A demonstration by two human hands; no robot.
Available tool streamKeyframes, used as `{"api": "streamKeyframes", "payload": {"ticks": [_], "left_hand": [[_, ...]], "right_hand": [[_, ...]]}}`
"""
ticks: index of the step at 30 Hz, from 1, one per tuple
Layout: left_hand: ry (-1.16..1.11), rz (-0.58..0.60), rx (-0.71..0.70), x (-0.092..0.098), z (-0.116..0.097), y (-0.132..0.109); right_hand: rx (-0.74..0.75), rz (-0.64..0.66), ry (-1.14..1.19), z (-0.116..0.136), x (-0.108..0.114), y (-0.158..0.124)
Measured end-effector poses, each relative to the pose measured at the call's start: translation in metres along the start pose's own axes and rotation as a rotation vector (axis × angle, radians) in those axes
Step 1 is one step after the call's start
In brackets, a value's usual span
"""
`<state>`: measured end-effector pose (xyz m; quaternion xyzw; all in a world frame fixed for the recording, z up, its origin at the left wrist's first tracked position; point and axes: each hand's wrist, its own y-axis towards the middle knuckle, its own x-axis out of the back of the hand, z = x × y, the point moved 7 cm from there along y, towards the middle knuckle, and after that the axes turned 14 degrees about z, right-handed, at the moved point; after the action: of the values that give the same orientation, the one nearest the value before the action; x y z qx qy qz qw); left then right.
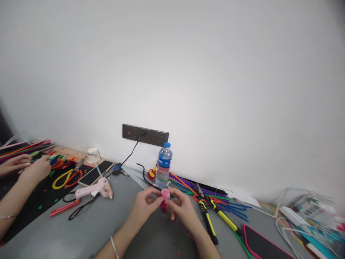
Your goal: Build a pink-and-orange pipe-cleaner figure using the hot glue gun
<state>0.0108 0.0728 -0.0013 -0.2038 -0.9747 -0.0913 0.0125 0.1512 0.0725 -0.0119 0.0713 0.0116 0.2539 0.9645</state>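
My left hand [144, 206] and my right hand [183, 208] meet low in the middle of the view, fingertips pinched from both sides on a small pink and red pipe-cleaner piece [165, 197] with a coiled pink top. Both hands hover just above the grey table [81, 233]. A bracelet sits on my left wrist. A pink glue gun [93, 190] lies to the left of my left hand, and yellow-handled cutters [207, 214] lie to the right of my right hand.
A water bottle [164, 166] stands behind my hands, below a wall socket strip [145, 134]. Coloured pipe cleaners [223, 203] fan out at right, beside a pink-cased phone [262, 244]. Another person's hands [32, 167] work with pipe cleaners at far left, near a phone [96, 172].
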Motion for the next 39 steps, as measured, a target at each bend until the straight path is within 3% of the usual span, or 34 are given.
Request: {"api": "streamKeyframes", "payload": {"ticks": [14,39], "left_hand": [[0.046,-0.010,-0.004,0.0014,-0.0026,0.0004],[0.065,-0.007,-0.004,0.0001,0.0010,0.0022]], "right_hand": [[-0.018,0.030,0.137,0.0020,-0.0072,0.0018],[0.001,-0.035,0.054,0.0017,-0.0071,0.0039]]}}
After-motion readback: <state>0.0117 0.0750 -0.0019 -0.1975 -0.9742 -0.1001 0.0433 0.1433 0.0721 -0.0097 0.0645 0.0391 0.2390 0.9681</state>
